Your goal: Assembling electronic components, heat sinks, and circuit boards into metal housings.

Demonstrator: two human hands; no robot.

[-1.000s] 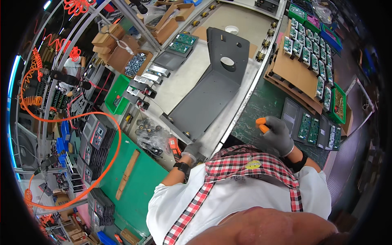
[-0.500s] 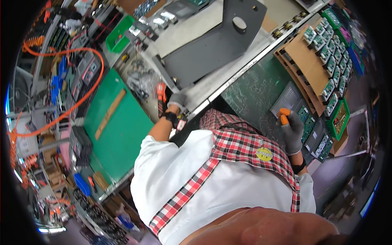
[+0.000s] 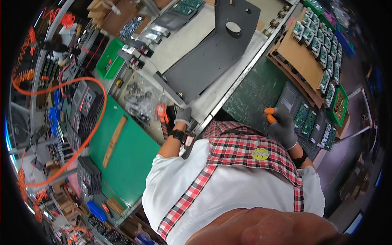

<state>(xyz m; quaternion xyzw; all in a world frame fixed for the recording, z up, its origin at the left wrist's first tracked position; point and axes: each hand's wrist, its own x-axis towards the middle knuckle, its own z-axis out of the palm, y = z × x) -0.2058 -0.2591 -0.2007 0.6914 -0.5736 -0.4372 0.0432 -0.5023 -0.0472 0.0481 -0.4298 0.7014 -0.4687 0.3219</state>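
Note:
My left hand [image 3: 183, 115], in a grey glove, is at the near edge of the rail bench, beside the lower corner of a large dark grey bent metal panel [image 3: 196, 65]. Its fingertips are too small and blurred to make out a grip. An orange-and-black tool [image 3: 162, 113] lies just left of that hand. My right hand [image 3: 283, 130], gloved in grey with orange covers on two fingers, hovers over the dark green worktop [image 3: 255, 92]. Those two fingers point left, slightly apart, with nothing seen between them. Close by are a grey slotted cover [image 3: 288, 97] and green circuit boards [image 3: 309, 122].
Cardboard sheets [image 3: 300, 61] hold rows of circuit boards with heat sinks [image 3: 315, 45] at the right. A green bin [image 3: 339, 105] of small brass-coloured parts stands beside them. At left are a green mat [image 3: 126, 159] with a wooden strip [image 3: 114, 141], and a looping orange hose [image 3: 104, 110].
The view has shifted and turned slightly. My right hand has moved a little left over the worktop, its orange-covered fingers still extended. My left hand stays by the panel's corner.

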